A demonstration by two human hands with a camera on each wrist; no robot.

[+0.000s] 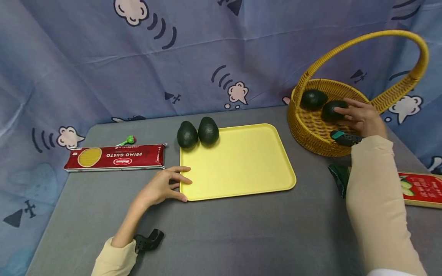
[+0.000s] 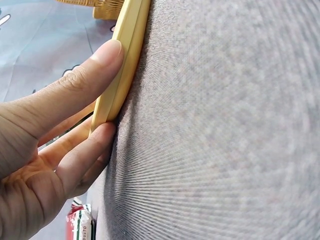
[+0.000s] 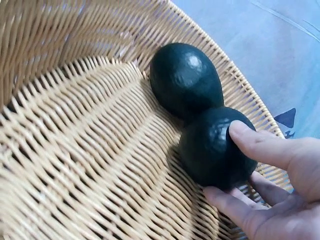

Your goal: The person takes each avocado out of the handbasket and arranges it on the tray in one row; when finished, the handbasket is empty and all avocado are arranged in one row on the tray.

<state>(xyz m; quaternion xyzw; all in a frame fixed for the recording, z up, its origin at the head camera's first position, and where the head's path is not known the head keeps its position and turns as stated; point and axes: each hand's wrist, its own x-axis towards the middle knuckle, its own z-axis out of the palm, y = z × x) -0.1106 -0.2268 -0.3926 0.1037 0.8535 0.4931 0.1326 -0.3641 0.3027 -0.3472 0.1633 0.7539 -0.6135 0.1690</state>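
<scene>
The right hand (image 1: 362, 117) is down in the yellow basket (image 1: 312, 142), and its grip is around a dark green avocado (image 3: 215, 150). The thumb is on one side and the fingers are on the other, so the grip is about as wide as the fruit. I cannot tell if the avocado is lifted or sits on the basket floor. I cannot tell which way its long side points either, as the hand hides part of it. A second avocado (image 3: 184, 77) is to its left, and the two look like they touch.

What matters most, I think, is where the yellow tray (image 1: 238, 165) lies. It is on the grey counter (image 1: 241, 237), left of the basket and closer to the person — so the basket's side stands between the fruit and the tray. The left hand (image 1: 161, 186) is well apart from that fruit and pinches the tray's near left corner. Two more avocados (image 1: 208, 131) sit side by side at the far left corner.
</scene>
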